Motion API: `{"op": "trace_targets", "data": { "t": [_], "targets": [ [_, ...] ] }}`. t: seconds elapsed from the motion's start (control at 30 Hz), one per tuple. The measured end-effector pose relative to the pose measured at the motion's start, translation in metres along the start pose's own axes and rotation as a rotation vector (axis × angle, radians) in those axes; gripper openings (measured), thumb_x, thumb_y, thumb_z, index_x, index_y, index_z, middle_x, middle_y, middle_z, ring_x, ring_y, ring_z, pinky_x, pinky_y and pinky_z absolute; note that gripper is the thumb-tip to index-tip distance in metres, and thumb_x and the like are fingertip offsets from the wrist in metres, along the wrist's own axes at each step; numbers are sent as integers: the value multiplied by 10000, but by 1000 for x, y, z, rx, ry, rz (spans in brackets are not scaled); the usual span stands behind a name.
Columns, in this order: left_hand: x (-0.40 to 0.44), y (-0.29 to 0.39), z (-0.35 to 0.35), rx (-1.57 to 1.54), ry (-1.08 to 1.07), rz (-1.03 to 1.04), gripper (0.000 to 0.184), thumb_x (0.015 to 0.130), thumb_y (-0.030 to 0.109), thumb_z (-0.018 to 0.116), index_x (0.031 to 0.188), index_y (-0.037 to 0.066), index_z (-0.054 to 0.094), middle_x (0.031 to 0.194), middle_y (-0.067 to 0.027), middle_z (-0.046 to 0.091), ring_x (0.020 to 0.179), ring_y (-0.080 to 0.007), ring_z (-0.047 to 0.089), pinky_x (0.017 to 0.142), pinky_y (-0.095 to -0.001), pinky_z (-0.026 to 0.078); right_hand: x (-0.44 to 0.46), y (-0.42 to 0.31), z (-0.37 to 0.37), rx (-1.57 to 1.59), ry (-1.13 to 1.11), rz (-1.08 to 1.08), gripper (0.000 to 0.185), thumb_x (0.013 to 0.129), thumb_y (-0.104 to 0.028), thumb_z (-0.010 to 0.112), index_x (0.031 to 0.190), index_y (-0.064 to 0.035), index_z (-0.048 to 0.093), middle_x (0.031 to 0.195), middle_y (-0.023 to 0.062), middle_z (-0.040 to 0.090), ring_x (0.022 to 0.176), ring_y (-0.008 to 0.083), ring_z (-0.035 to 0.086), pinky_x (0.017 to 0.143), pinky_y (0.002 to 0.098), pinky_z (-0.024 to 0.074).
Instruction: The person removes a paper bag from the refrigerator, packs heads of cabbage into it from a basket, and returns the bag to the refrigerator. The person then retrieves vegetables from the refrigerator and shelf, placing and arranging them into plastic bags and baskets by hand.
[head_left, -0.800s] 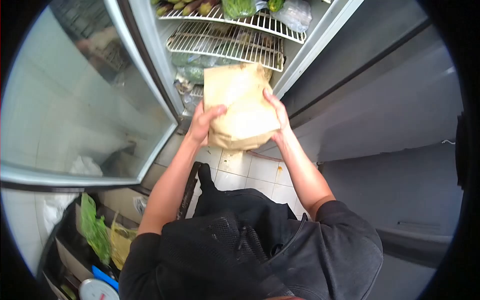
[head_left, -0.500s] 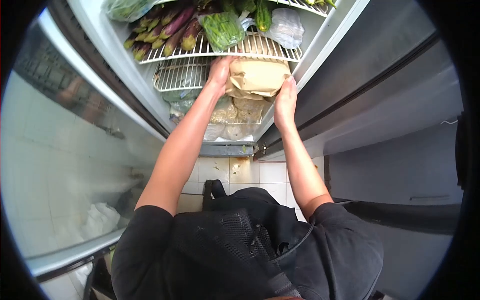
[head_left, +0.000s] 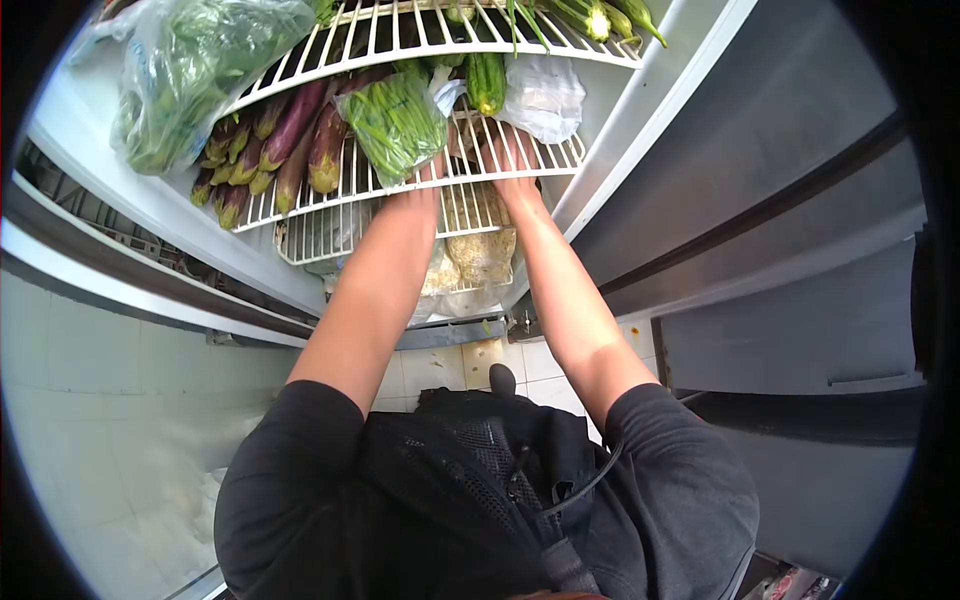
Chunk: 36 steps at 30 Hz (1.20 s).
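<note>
Both my hands reach under a white wire shelf (head_left: 560,172) inside a fridge, into the level below. My left hand (head_left: 425,178) is blurred and partly behind the shelf's wires, below a plastic bag of green pods (head_left: 398,125). To its right, my right hand (head_left: 512,158) shows between the wires, its fingertips hidden. A brown surface (head_left: 464,136) shows in part between the two hands, deep behind the wires. Whether either hand grips it cannot be seen.
Purple eggplants (head_left: 295,130) lie on the shelf at left, beside a large bag of greens (head_left: 195,75). A dark green gourd (head_left: 486,84) and a whitish bag (head_left: 543,98) sit at right. Bags of pale food (head_left: 482,258) fill the lower level. A glass door (head_left: 120,400) stands at left.
Both hands have gone deeper under the shelf. The brown paper package, held between them at the shelf front before, is now mostly out of sight. My view has moved closer to the shelves.
</note>
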<state>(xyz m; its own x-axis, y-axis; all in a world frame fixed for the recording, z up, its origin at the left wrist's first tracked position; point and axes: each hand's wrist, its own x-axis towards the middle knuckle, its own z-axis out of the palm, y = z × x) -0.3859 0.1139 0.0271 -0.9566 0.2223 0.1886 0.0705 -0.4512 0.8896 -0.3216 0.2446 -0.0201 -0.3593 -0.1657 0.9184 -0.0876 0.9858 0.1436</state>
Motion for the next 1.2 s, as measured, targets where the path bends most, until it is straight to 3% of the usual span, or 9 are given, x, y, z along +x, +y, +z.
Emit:
{"op": "trace_targets", "data": {
  "t": [0.03, 0.07, 0.27, 0.8, 0.93, 1.03, 1.2],
  "targets": [
    [0, -1, -2, 21, 3, 11, 487, 984, 453, 545, 1289, 77, 585, 1300, -74, 602, 1193, -228, 557, 1013, -426, 471, 1, 3, 6, -78, -82, -43, 289, 719, -65, 672, 994, 21, 680, 931, 180, 644, 857, 357, 632, 788, 477, 539],
    [0, -2, -3, 46, 7, 33, 487, 984, 453, 543, 1291, 77, 584, 1301, -74, 602, 1194, -228, 557, 1014, -427, 471, 3, 9, 12, -52, -32, -55, 317, 716, -152, 709, 989, 7, 684, 950, 173, 641, 879, 349, 640, 784, 470, 544],
    [-30, -33, 7, 271, 104, 182, 489, 987, 453, 534, 1299, 80, 578, 1302, -76, 598, 1198, -233, 555, 1018, -431, 468, 6, 20, 24, -50, -44, -53, 322, 724, -164, 709, 996, 7, 684, 960, 181, 640, 886, 350, 642, 785, 465, 546],
    [-25, -11, -62, 672, 43, 284, 494, 993, 453, 509, 1320, 87, 561, 1307, -81, 588, 1209, -244, 550, 1030, -442, 460, 7, 10, 28, -33, -49, -66, 337, 745, -196, 709, 1014, 6, 683, 987, 204, 638, 903, 354, 645, 788, 452, 551],
    [-36, -14, -67, 906, 45, 388, 495, 995, 453, 503, 1325, 89, 557, 1308, -82, 585, 1212, -247, 548, 1033, -445, 458, 16, 9, 39, -51, -36, -60, 342, 750, -205, 709, 1018, 6, 683, 993, 210, 637, 907, 355, 645, 789, 449, 553],
    [-48, -9, -82, 1428, 141, 503, 496, 996, 453, 499, 1329, 90, 554, 1309, -83, 583, 1214, -250, 547, 1035, -447, 456, 29, 9, 50, -54, -32, -75, 345, 754, -211, 709, 1021, 6, 683, 998, 214, 637, 911, 356, 646, 789, 447, 554],
    [-47, 2, -97, 1544, 93, 564, 498, 998, 453, 491, 1336, 92, 548, 1310, -85, 580, 1218, -253, 546, 1039, -451, 454, 44, 7, 60, -59, -14, -86, 350, 761, -221, 709, 1027, 6, 683, 1007, 221, 636, 916, 357, 647, 790, 443, 555]
  ]
}}
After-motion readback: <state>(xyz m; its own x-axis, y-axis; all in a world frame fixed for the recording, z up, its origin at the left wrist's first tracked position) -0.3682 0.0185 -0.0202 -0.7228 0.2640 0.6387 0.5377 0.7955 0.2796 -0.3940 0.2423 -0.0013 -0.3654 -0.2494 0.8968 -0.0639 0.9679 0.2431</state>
